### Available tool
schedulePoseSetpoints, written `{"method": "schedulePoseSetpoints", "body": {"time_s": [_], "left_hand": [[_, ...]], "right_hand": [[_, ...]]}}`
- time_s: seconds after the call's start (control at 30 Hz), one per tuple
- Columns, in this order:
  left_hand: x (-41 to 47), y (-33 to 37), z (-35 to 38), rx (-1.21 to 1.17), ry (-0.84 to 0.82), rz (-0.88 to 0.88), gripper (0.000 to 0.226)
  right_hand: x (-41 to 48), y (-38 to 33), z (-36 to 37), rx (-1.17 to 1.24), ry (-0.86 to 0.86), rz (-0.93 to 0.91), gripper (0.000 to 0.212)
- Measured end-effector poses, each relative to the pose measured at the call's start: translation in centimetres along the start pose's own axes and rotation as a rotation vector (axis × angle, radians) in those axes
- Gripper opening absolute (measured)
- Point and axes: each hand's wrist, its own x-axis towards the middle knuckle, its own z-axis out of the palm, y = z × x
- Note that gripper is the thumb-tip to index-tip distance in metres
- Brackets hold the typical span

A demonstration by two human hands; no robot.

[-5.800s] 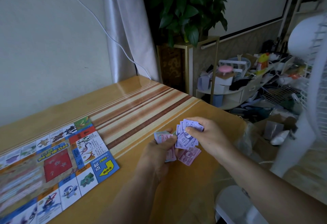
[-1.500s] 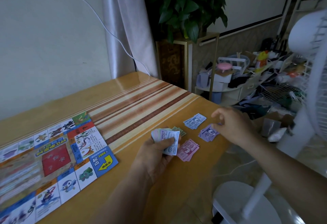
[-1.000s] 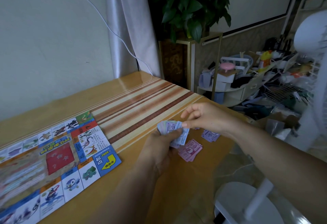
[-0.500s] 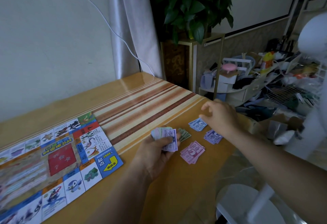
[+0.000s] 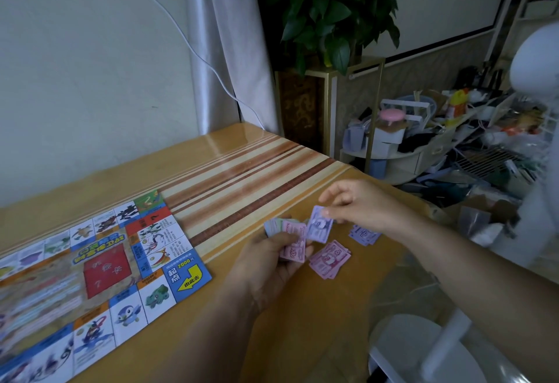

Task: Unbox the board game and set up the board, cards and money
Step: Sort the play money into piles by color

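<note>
Purple note (image 5: 319, 225) is hanging in a thumb + forefinger pinch of the R hand (image 5: 360, 204), just beside the fanned money stack (image 5: 289, 239). Its long axis is running roughly away from the person, a bit tilted. L hand (image 5: 269, 264) is gripping that stack, thumb on top. Purple pile (image 5: 363, 235) is lying on the table (image 5: 230, 171) to the right of the note, partly under the R wrist, so the R hand is nearer. Prob. a short move right + down to drop it there. Pink pile (image 5: 330, 258) is lying betw. the hands, closer to the person. Board (image 5: 106, 261) is lying flat, well apart to the left. Money sorting is looking partway done.
</note>
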Motion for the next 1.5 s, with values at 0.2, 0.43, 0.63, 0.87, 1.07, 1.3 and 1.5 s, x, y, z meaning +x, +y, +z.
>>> {"method": "schedulePoseSetpoints", "body": {"time_s": [0.2,0.43,0.63,0.87,1.07,1.3,1.5], "left_hand": [[0.1,-0.2,0.2,-0.017,0.017,-0.006,0.025],[-0.1,-1.0,1.0,0.039,0.028,-0.006,0.028],[-0.5,-0.9,1.1,0.132,0.005,0.017,0.026],[-0.7,-0.1,-0.3,-0.024,0.059,-0.041,0.015],[-0.4,-0.1,-1.2,0.001,0.053,0.010,0.022],[-0.3,-1.0,0.0,0.212,-0.001,0.045,0.023],[-0.3,-1.3,0.7,0.259,0.023,0.018,0.031]], "right_hand": [[-0.9,4.3,-2.8,-0.200,0.304,0.118,0.014],[-2.0,5.6,-1.3,-0.611,0.467,0.075,0.010],[-1.9,0.0,1.5,-0.092,0.066,-0.039,0.025],[-1.8,0.2,1.9,0.001,0.035,-0.010,0.011],[-3.1,2.6,3.9,-0.429,0.225,-0.073,0.011],[-2.9,0.0,3.2,0.056,0.123,-0.025,0.026],[-3.1,0.6,3.5,0.148,0.057,-0.015,0.011]]}}
